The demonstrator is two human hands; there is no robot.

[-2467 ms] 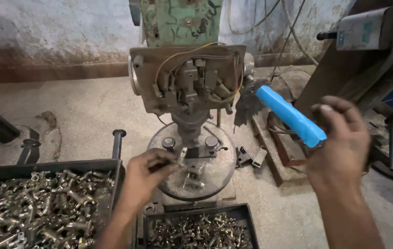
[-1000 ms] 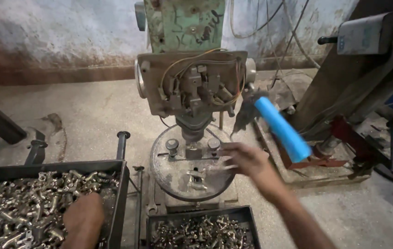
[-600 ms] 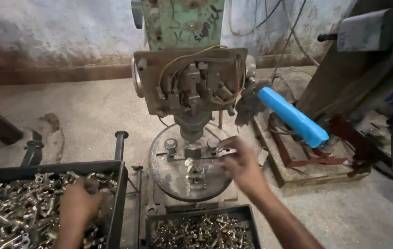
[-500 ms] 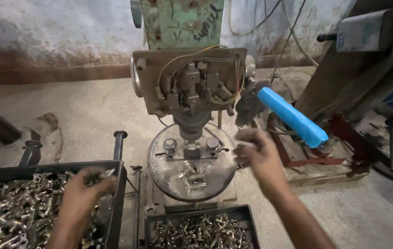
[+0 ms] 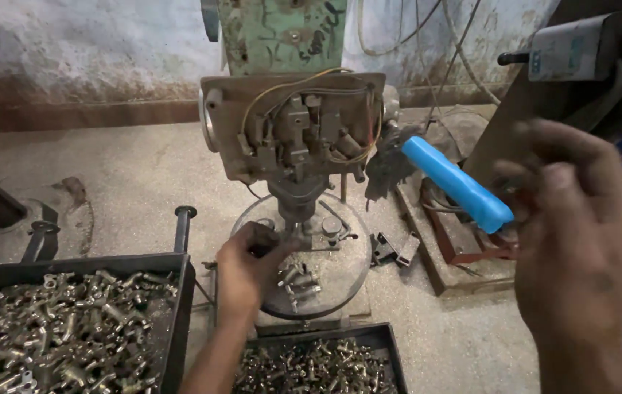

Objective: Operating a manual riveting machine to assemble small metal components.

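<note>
Left hand (image 5: 249, 268): fingers pinched on a small metal part, seating it under the drill (image 5: 293, 138).
Right hand (image 5: 577, 248): at three o'clock, spread, nearing blue lever (image 5: 457, 184).

The right hand (image 5: 577, 248) is motion-blurred, so its grip near the blue handle (image 5: 457, 182) cannot be told. The left hand (image 5: 247, 271) covers whatever it pinches. Beside that hand, the left tray (image 5: 178, 292) and the near tray (image 5: 384, 339) are cropped.
</note>
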